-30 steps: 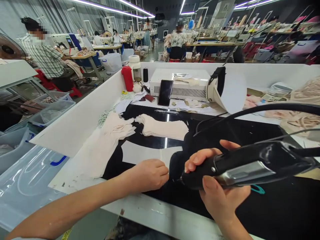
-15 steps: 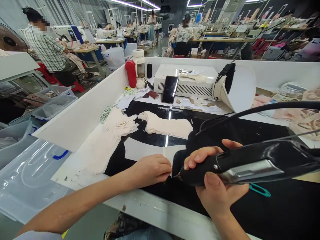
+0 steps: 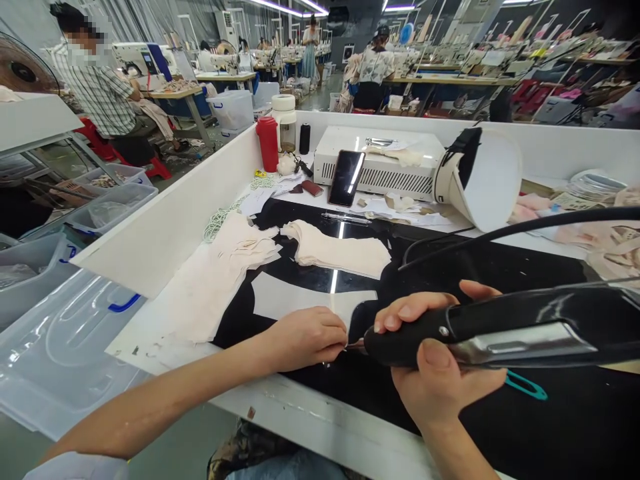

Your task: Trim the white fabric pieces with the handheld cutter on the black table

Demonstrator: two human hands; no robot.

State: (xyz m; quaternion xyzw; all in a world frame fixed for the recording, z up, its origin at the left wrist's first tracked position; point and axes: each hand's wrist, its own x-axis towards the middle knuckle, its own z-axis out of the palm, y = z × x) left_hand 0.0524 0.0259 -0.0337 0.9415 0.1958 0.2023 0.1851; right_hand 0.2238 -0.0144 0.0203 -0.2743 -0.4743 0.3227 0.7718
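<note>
Head view: our pale, curved flat sheet [image 3: 293, 299] lies just beyond our left hand [image 3: 313, 339], the nearer one, long axis left-right. Left fingers narrowed at its near-right corner, grip unclear; right hand [image 3: 439, 388] wraps the black, silver-levered handheld tool [image 3: 525, 315].

Black tool [image 3: 520, 315] partly beyond frame

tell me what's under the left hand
The white panel runs out of sight beneath the left hand, and the black work surface shows beside it. The panel's covered stretch, and whatever that hand may be pinching, can't be seen.
</note>
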